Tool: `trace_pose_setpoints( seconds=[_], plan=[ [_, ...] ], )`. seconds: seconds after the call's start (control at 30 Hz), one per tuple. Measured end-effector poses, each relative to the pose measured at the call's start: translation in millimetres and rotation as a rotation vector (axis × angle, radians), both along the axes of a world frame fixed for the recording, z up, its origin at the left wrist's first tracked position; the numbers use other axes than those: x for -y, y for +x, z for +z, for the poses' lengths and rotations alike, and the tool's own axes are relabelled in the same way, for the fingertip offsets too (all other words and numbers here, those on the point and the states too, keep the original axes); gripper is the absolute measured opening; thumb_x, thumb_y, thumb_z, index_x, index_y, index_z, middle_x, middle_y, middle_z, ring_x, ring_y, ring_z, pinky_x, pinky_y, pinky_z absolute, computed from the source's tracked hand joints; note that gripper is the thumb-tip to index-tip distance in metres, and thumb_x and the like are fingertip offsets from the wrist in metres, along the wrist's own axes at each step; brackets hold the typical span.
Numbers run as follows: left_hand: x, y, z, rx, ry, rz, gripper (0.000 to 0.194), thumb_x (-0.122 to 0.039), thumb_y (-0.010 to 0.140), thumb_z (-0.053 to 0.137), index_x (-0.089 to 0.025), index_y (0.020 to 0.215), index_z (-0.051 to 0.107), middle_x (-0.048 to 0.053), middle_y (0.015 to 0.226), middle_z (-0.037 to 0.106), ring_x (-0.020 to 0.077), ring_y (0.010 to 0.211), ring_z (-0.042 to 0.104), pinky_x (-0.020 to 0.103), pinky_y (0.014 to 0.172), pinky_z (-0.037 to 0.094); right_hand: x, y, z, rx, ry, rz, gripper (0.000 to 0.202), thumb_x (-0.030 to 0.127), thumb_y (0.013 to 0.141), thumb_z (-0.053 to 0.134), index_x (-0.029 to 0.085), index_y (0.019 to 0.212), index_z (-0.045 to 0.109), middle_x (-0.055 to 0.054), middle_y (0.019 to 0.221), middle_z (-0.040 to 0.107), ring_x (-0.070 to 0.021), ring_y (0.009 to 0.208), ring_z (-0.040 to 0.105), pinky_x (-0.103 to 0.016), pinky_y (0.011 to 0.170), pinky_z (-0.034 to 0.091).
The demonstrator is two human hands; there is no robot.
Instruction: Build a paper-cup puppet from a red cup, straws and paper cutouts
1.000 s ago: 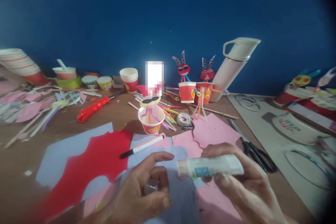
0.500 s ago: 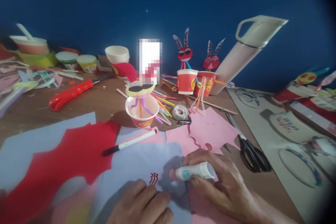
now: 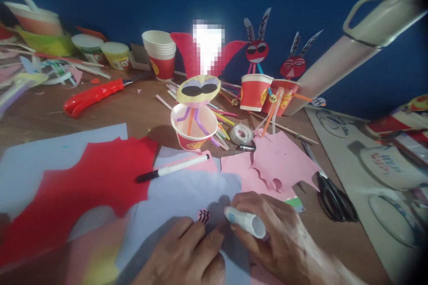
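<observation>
My right hand (image 3: pixel 281 227) is wrapped round a white glue stick (image 3: pixel 246 221), which slants with its tip to the upper left, over the blue paper (image 3: pixel 187 191). My left hand (image 3: pixel 187 251) rests on the same sheet with its fingers curled together. Whatever may be between them is hidden. Just above its knuckles lies a small round pink paper piece (image 3: pixel 203 216) with black wavy marks. A black-and-white marker (image 3: pixel 174 168) lies across the sheet's far edge. To the left spreads a red paper offcut (image 3: pixel 113 173) with scalloped edges.
Farther back, a paper cup (image 3: pixel 194 136) holds a yellow-faced figure (image 3: pixel 199 91). A tape roll (image 3: pixel 241 134), pink paper (image 3: pixel 284 160) and black-handled scissors (image 3: pixel 336 198) lie to the right. A tall bottle (image 3: pixel 331 67) leans behind two cup figures. A red-handled knife (image 3: pixel 93 97) is at left.
My view has shifted, so the scene sits farther right and higher. The glue stick has tilted more, and a pink spot by its tip is no longer visible. My left fingers have come nearer the tip.
</observation>
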State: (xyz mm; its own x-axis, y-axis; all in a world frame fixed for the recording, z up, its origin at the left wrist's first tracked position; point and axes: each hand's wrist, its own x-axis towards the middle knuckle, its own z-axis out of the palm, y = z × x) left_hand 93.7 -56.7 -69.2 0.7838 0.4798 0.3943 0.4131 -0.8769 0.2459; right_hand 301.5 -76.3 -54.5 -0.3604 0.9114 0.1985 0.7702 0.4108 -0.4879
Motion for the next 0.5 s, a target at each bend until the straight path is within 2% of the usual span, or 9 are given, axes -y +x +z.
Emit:
trace_pose_setpoints(
  seconds=[0.2,0.3,0.4,0.5],
  plan=[
    [0.8,0.7,3.5,-0.043,-0.009,-0.018,0.027,-0.006,0.084,0.043,-0.022,0.077,0.063,0.002,0.097,0.07,0.0173,0.069,0.058,0.033,0.065,0.039,2.1,-4.4,2.4,0.047,-0.036,-0.072,0.013,0.029,0.092,0.048,0.022,0.102,0.048,-0.004,0.082,0.067,-0.0196,0.069,0.067,-0.031,0.06,0.054],
    [3.1,-1.8,9.2,-0.05,-0.025,-0.017,0.026,-0.009,0.087,0.042,-0.021,0.08,0.065,0.003,0.1,0.069,0.0184,0.073,0.059,0.034,0.072,0.041,3.8,-5.3,2.8,0.104,-0.027,-0.106,0.014,0.032,0.092,0.048,0.022,0.102,0.048,-0.004,0.082,0.067,-0.021,0.069,0.067,-0.032,0.058,0.054],
    [4.5,-1.5,15.9,-0.056,-0.018,-0.001,0.026,-0.013,0.089,0.042,-0.021,0.082,0.066,0.003,0.098,0.069,0.0195,0.078,0.06,0.035,0.078,0.042,4.5,-6.2,3.7,0.153,0.022,-0.098,0.013,0.033,0.093,0.045,0.022,0.099,0.048,-0.005,0.082,0.068,-0.0217,0.068,0.067,-0.033,0.057,0.054],
    [4.2,1.1,19.3,-0.036,0.003,0.03,0.033,-0.011,0.089,0.038,-0.02,0.082,0.068,0.004,0.094,0.07,0.0202,0.078,0.06,0.035,0.076,0.043,3.5,-7.7,6.2,0.165,0.025,-0.062,0.009,0.03,0.094,0.044,0.021,0.096,0.047,-0.006,0.082,0.068,-0.0201,0.066,0.067,-0.03,0.056,0.052]
  ],
)
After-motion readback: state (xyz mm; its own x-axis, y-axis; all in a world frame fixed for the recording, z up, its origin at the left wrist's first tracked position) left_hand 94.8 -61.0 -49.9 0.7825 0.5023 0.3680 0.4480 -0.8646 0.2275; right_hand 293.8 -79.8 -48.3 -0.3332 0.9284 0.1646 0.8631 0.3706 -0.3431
